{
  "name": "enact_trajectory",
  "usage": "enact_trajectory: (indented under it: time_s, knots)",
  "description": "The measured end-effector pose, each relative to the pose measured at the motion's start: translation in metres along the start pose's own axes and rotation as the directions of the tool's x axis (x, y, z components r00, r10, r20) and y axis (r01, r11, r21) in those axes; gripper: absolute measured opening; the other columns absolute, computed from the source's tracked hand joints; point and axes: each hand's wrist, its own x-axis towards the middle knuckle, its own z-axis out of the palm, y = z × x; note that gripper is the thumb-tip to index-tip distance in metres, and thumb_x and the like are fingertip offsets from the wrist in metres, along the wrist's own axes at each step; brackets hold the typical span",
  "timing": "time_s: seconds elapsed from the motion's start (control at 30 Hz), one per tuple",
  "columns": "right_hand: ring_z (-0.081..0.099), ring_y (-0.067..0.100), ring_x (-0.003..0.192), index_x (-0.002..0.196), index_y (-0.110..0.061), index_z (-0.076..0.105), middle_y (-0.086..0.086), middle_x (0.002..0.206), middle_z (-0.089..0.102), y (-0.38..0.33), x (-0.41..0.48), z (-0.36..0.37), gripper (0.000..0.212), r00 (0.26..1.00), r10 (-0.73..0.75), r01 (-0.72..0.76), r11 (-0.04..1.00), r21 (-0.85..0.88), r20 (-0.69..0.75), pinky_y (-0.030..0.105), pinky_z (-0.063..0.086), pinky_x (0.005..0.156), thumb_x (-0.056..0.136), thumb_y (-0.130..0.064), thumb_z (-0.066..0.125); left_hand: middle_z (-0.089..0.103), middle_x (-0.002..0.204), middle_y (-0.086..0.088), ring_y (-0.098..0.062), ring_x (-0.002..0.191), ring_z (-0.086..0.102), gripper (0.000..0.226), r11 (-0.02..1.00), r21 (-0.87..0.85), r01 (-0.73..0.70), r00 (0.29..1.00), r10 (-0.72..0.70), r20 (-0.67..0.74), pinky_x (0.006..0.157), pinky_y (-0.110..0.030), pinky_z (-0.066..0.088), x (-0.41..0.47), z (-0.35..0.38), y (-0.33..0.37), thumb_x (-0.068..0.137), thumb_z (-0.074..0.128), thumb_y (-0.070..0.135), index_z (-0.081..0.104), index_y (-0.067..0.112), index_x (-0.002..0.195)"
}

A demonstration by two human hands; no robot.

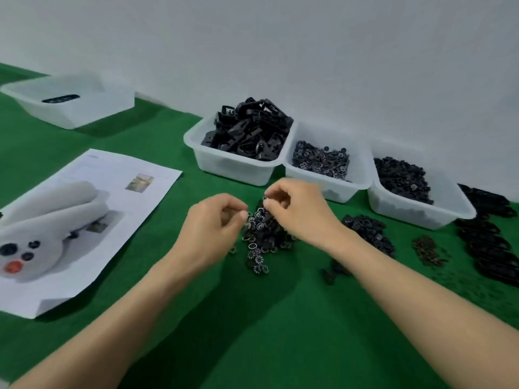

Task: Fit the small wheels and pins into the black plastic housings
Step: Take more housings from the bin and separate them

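While both hands hovered over the pile of wheels [259, 237] at mid-bench, the right hand [297, 209] pinched a small wheel [264, 198] between thumb and forefinger, just above the pile. Left hand [216, 217]: grip narrow, fingers curled, thumb and forefinger tips together at the pile's left edge; blurred, so I could not tell whether anything was held. Housings [250, 130] sat heaped in a clear tub [233, 169] behind the pile, by the wall. A second tub [337, 192] and a third tub [415, 217], both holding small black parts, stood side by side to its right. On the green bench [252, 318], a printed sheet [112, 197] lay at left with a white padded object [50, 220] on it.
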Motion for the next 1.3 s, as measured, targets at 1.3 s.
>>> enact_trajectory:
  time_s: [1.3]
  knots:
    - [0.050, 0.018, 0.116, 0.123, -0.021, 0.056, -0.002, 0.122, 0.059, -0.023, 0.155, -0.034, 0.059, 0.990, -0.017, 0.015, 1.000, -0.014, -0.142, 0.023, 0.037, 0.095, 0.069, -0.005, 0.071, 0.027, 0.136, -0.008, -0.021, 0.122, 0.038, 0.068, 0.950, 0.117, -0.291, 0.956, 0.285, 0.067, 0.097, -0.015, 0.029, 0.194, -0.038, 0.019, 0.071, 0.056, -0.009, 0.041, 0.011, 0.134]
